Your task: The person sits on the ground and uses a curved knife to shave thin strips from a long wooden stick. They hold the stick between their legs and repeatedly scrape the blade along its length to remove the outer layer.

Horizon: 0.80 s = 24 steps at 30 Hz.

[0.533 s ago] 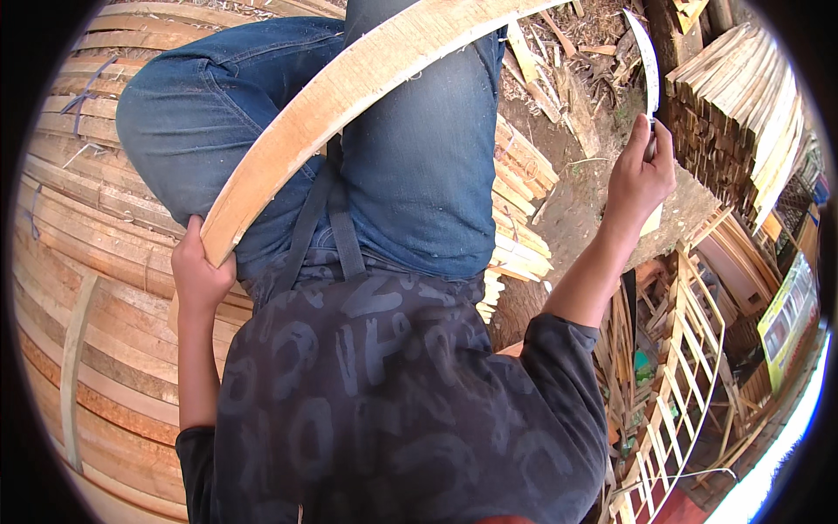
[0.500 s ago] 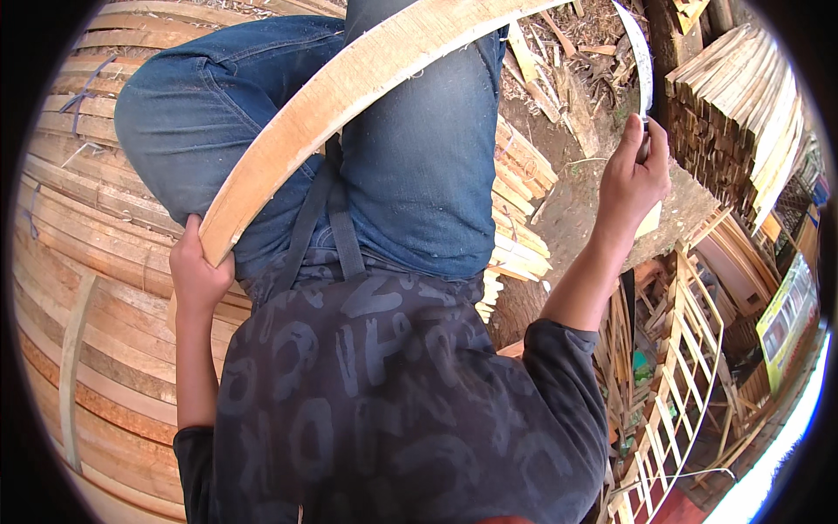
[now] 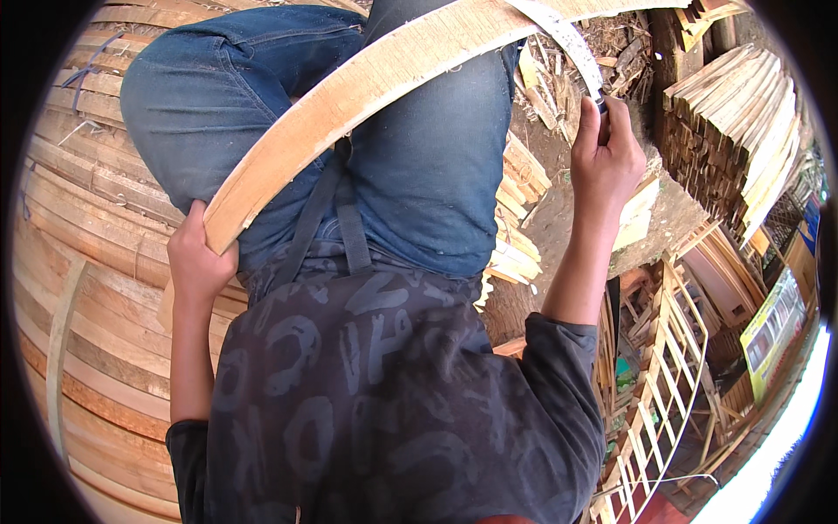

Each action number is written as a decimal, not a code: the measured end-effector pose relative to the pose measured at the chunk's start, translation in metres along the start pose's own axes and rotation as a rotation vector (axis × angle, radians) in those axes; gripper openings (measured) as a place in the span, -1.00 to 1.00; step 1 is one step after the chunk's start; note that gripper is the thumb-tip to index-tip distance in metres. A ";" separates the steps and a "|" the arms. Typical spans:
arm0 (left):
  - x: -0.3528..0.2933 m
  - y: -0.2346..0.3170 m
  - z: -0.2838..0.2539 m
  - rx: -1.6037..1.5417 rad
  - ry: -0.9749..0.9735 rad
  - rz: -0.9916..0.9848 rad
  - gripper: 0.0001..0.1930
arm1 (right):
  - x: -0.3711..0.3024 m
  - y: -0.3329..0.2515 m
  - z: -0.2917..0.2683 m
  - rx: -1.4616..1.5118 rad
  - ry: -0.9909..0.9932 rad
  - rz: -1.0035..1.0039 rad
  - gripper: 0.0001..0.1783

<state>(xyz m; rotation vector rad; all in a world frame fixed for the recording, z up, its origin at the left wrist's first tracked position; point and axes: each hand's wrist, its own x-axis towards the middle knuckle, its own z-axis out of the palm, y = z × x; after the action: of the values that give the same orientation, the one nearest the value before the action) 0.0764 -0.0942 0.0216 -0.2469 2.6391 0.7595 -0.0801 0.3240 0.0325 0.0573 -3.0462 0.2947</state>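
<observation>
A long pale wooden slat [image 3: 349, 96] runs from my left hip up across both thighs to the far right; it looks curved in this fisheye picture. My left hand [image 3: 199, 255] is closed round its near end. In my right hand [image 3: 611, 157] is a long curved knife [image 3: 567, 39], gripped by a handle mostly hidden in the fingers. Its blade reaches up and left, and the front part overlaps the slat beyond my right knee. Whether the edge touches the wood I cannot tell.
Stacked boards [image 3: 105, 341] lie along my left side. A bundle of thin sticks [image 3: 742, 113] is at the far right. Offcuts [image 3: 524, 192] and wood shavings [image 3: 615, 61] cover ground by my right leg. A ladder-like wooden frame [image 3: 659, 393] stands at lower right.
My right hand has moved left, swinging the knife from beside the slat to over it. The slat's far end has shifted right, and my left hand stays at the near end.
</observation>
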 end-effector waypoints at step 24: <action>0.001 -0.013 -0.004 -0.097 -0.092 -0.034 -0.74 | 0.011 -0.009 -0.010 1.590 -0.839 0.639 -0.82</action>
<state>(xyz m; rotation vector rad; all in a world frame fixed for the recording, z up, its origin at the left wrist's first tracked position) 0.0775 -0.1074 0.0177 -0.2757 2.5094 0.8672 -0.0903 0.3168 0.0450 -0.8375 -2.2277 3.0959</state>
